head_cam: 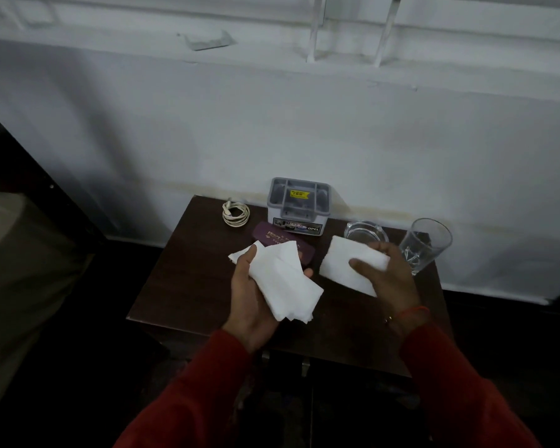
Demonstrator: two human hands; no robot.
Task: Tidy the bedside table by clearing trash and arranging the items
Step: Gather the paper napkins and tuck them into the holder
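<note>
Against a pale, stained wall stands a small dark bedside table (pixel 181 286), dimly lit, seen from above by the person tidying it. Along the back of the top sit a coiled cable (pixel 235 214), a grey plastic box (pixel 298 205) with a yellow sticker, a glass ashtray (pixel 366 232) and, at the right corner, a drinking glass (pixel 425 244) with something small and unclear inside. A maroon case (pixel 274 237) with gold lettering lies in front of the box, partly hidden.

Both arms in red sleeves reach over the table. The left hand (pixel 256 295) is palm up, fingers curled around a loose bundle of white tissues (pixel 285 279) that drapes over its palm, held clear of the tabletop. The right hand (pixel 385 273) is closed on a folded tissue (pixel 346 265), thumb on top and fingers behind, just in front of the ashtray; whether its lower edge touches the table cannot be told.

The tissues look like the trash being gathered: one hand serves as a collecting place while the other picks up the next piece. Probably the right-hand piece will join the bundle so everything can be carried off in one grip. No bin is in view. The remaining items look untouched and not yet arranged.
</note>
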